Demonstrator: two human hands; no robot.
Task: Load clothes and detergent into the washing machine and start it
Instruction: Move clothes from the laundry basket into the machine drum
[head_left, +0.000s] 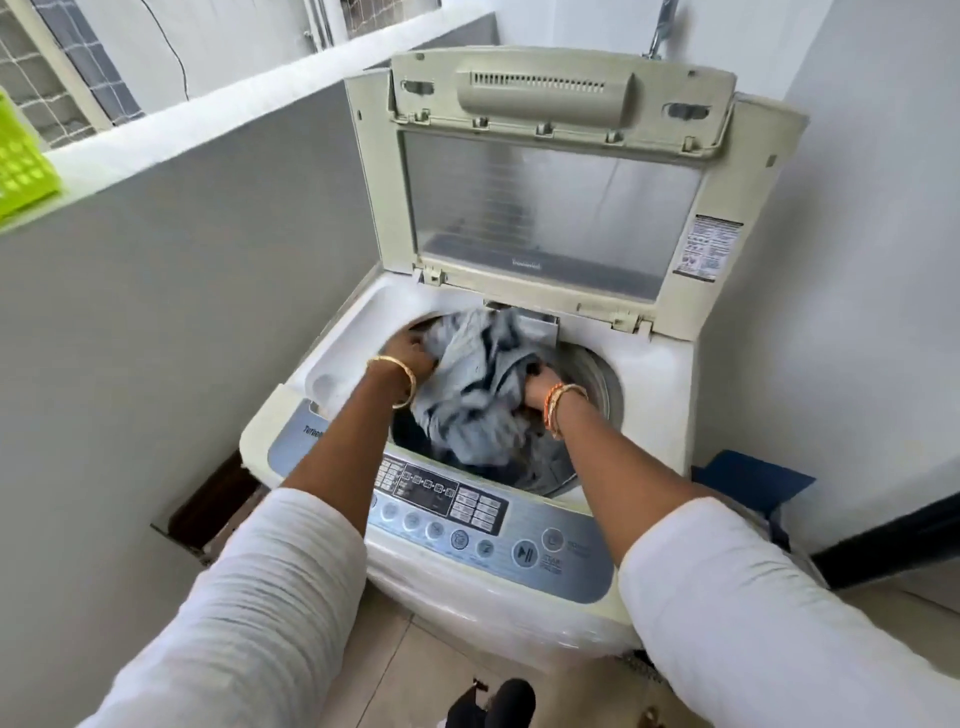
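Note:
A cream top-loading washing machine (649, 395) stands in front of me with its lid (550, 202) raised upright. A bundle of grey-blue clothes (478, 384) fills the round drum opening. My left hand (410, 353) grips the bundle's left side. On its right side my right hand (537, 387) is closed on the fabric. Both wrists wear bangles. The control panel (467, 514) with its buttons runs along the machine's front edge, under my forearms. No detergent is in view.
A grey wall stands close on the left, topped by a white ledge (218, 109) holding a green plastic basket (21, 166). A white wall is on the right. A blue object (753, 483) lies on the floor beside the machine.

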